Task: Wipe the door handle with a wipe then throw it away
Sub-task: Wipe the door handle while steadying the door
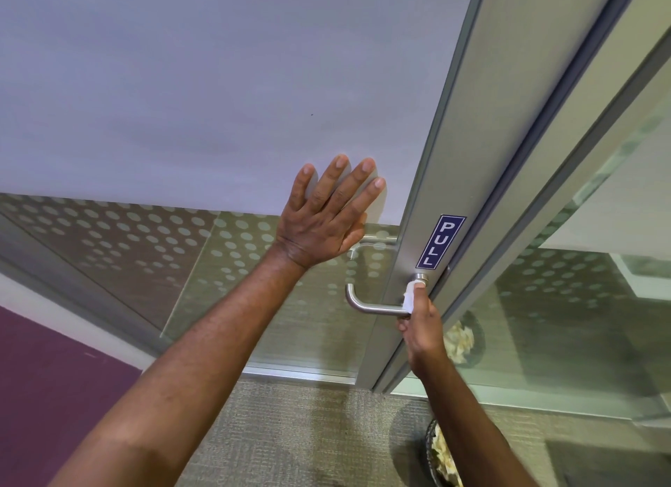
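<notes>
A brushed steel lever door handle point(366, 306) sticks out from the metal door stile, just under a blue PULL sign point(440, 242). My right hand point(423, 327) pinches a small white wipe point(409, 296) against the handle's base near the stile. My left hand point(328, 216) lies flat with fingers spread on the frosted glass door panel point(181, 105), up and left of the handle.
A wire waste basket point(441, 457) holding crumpled white paper stands on the carpet at the bottom right, partly behind my right forearm. Its reflection shows in the glass wall on the right. Dotted frosted glass runs along the lower door; purple flooring lies at left.
</notes>
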A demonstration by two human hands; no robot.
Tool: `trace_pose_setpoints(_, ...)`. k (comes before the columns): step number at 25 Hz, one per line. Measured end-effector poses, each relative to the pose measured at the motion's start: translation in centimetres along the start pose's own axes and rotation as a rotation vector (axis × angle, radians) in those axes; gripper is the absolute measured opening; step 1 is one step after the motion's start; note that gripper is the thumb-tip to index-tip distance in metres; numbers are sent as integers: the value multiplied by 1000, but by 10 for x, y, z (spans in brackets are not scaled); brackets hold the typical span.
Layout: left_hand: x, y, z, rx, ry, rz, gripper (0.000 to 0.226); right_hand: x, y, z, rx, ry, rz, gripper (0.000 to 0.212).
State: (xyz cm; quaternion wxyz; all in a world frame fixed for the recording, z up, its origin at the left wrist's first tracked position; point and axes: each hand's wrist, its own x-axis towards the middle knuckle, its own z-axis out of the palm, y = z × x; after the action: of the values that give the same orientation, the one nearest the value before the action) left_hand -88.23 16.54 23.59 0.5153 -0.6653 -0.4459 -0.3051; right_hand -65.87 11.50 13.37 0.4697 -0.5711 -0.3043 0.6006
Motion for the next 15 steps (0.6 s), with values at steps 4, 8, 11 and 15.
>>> trace_pose_setpoints(4, -1, -1, 2, 8, -15, -4, 75, -6, -3, 21, 303, 96, 132, 39)
trace_pose_setpoints(8, -2, -1, 3, -2, -25, -4, 76, -19, -1, 37, 259, 274, 118, 44)
trace_pose_setpoints(11, -2, -1, 3, 0, -23, -7, 77, -35, 7, 49, 166, 317, 24, 38)
trace_pose_setpoints(15, -2, 0, 1, 0, -19, -4, 79, -43, 4, 58, 181, 328, 15, 23)
